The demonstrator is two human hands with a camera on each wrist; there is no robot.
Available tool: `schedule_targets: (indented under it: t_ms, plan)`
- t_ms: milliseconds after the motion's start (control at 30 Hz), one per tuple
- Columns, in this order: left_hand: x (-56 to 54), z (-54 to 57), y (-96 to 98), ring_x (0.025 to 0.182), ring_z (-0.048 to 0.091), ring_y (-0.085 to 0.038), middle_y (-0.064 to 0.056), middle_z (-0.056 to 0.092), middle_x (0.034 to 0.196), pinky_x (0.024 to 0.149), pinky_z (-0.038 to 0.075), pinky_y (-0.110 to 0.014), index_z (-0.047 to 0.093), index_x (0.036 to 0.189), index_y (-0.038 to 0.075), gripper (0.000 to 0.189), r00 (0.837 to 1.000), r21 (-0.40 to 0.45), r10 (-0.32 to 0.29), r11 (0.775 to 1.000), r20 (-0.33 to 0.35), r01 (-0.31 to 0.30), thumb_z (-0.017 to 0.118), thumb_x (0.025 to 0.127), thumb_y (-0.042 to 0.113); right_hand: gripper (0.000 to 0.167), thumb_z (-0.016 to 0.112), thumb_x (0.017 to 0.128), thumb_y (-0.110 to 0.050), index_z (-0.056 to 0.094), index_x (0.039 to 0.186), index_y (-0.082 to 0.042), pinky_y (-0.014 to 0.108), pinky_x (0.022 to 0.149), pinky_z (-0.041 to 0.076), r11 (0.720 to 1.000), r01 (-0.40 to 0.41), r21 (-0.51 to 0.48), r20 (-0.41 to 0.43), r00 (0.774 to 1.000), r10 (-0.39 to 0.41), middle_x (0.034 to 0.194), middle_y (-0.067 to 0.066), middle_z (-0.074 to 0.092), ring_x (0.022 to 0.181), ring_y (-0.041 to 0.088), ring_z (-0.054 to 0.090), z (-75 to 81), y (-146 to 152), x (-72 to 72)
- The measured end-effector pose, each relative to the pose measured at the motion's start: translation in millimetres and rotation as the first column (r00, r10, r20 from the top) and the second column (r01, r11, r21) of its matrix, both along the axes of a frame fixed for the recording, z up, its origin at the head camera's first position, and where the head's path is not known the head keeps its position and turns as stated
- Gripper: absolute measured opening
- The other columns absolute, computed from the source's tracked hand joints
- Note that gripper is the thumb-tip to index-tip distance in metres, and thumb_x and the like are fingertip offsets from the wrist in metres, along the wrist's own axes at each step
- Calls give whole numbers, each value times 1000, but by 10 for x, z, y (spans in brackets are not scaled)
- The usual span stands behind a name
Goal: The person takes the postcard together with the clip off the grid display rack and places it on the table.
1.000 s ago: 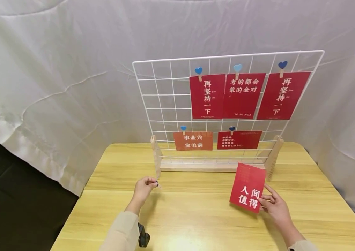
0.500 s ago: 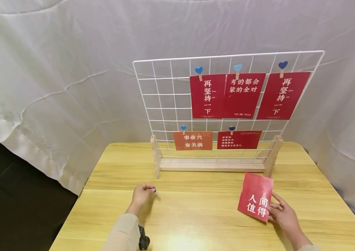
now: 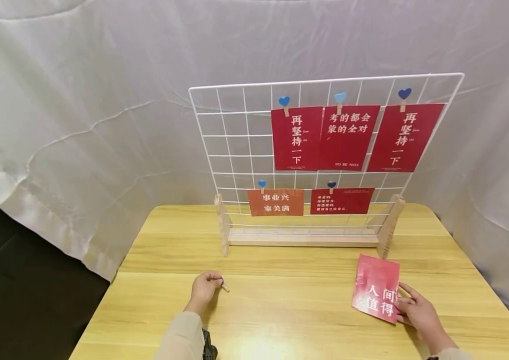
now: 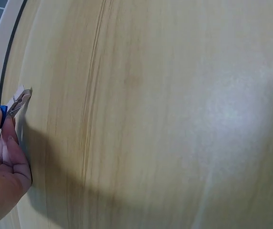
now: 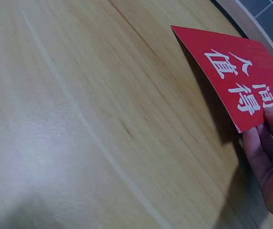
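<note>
My left hand [image 3: 204, 291] pinches a small wooden clothespin [image 4: 19, 101] by its blue end, just over the left part of the table; the clothespin's wooden tip points away from the fingers. On the right, my right hand [image 3: 421, 315] holds a red card [image 3: 377, 286] with white characters by its right edge, thumb on the printed face and fingers beneath. In the right wrist view the card is tilted and casts a shadow on the wood. Behind both hands stands a white wire grid [image 3: 231, 135] bearing red cards under heart-topped clips.
The grid stands in wooden feet [image 3: 222, 227] joined by a wooden bar [image 3: 304, 240] near the back of the wooden table [image 3: 281, 300]. An orange card [image 3: 276, 202] hangs low on the grid. Pale cloth [image 3: 101, 100] surrounds the table's back and sides.
My right hand has carried the red card rightward and down towards me, away from the grid. The left hand has lowered slightly, still pinching the clothespin. The hanging cards look unchanged.
</note>
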State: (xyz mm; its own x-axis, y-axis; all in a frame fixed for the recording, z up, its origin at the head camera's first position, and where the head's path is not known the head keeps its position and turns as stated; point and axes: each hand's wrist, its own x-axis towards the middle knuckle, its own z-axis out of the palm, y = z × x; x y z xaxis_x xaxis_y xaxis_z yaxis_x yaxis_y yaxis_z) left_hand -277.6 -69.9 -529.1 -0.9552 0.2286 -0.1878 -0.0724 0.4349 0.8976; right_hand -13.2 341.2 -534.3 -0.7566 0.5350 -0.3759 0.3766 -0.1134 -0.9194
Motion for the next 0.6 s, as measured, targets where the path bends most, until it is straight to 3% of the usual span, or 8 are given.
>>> schedule_targets:
  t_ms: [300,600]
  plan:
    - [-53,-37,0,72,52,-18,-6,58,75,62,43,-27,61,83,-5,7,999,-49,-13,999,-29,12,60,77,-1,60,47,83,3,14,133,6,31,57,50,992,-36,123,101,995,24,83,6,59,64,13,56,5,61,-54]
    - [-62,-30,25,72,51,-18,-7,58,76,60,43,-26,60,82,-5,6,997,-88,-46,995,-57,41,57,79,-2,55,50,82,3,23,128,12,26,53,48,946,-74,316,175,984,18,85,15,58,64,10,54,0,91,-112]
